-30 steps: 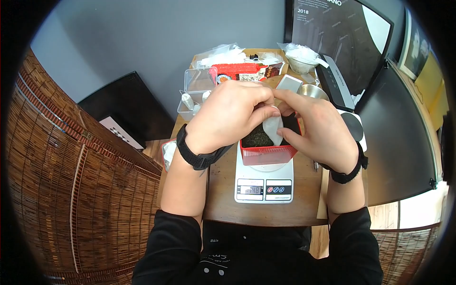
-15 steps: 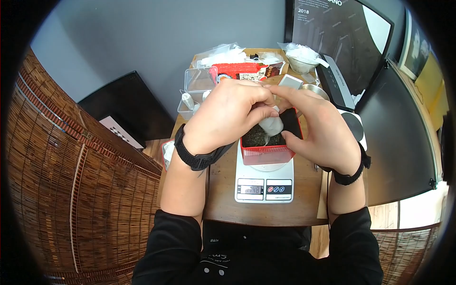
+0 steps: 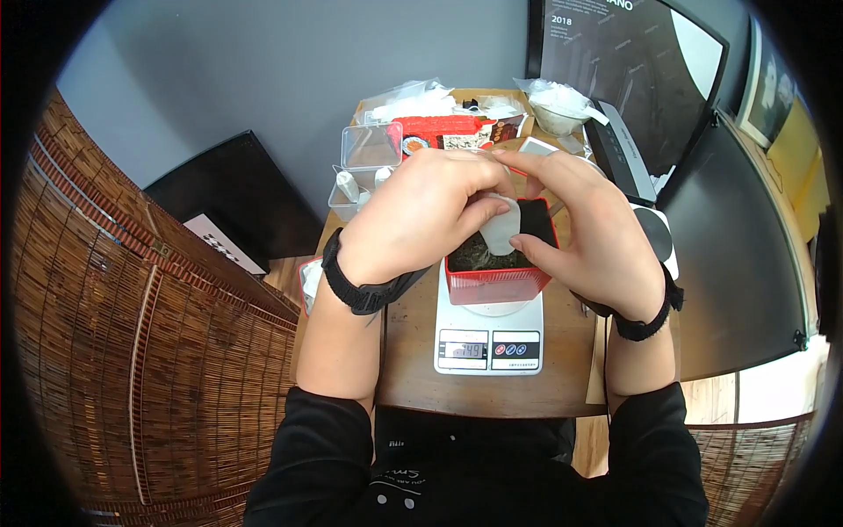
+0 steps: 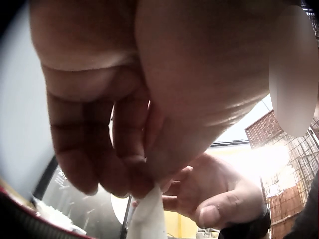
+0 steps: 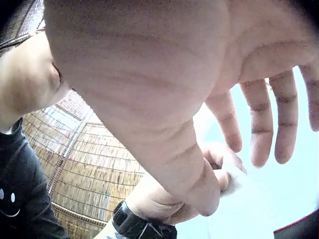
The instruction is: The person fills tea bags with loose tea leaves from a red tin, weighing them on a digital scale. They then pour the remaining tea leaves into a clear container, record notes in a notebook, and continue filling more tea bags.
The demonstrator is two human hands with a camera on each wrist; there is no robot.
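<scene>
Thumb and fingers of my left hand (image 3: 430, 206) pinch the top of a small white pouch (image 3: 502, 230), which hangs over dark loose bits in a red-rimmed box (image 3: 496, 288). The box stands on a white scale (image 3: 488, 362). In the left wrist view the pouch (image 4: 148, 221) hangs below my left fingertips. My right hand (image 3: 601, 241) is beside the pouch, its thumb tip at the pouch's edge; whether they touch I cannot tell. In the right wrist view its fingers (image 5: 260, 124) are spread and relaxed, with nothing gripped.
Behind the hands lie a clear lidded box (image 3: 347, 189), a red package (image 3: 439, 127) and a bowl of white pouches (image 3: 558, 114). A metal bowl is partly hidden behind my right hand. A black monitor (image 3: 628, 70) stands at the back right.
The pouch has swung and turned between my hands, its broad side now showing. My right fingers have shifted slightly. The scale's last digit has gone from 8 to 9.
</scene>
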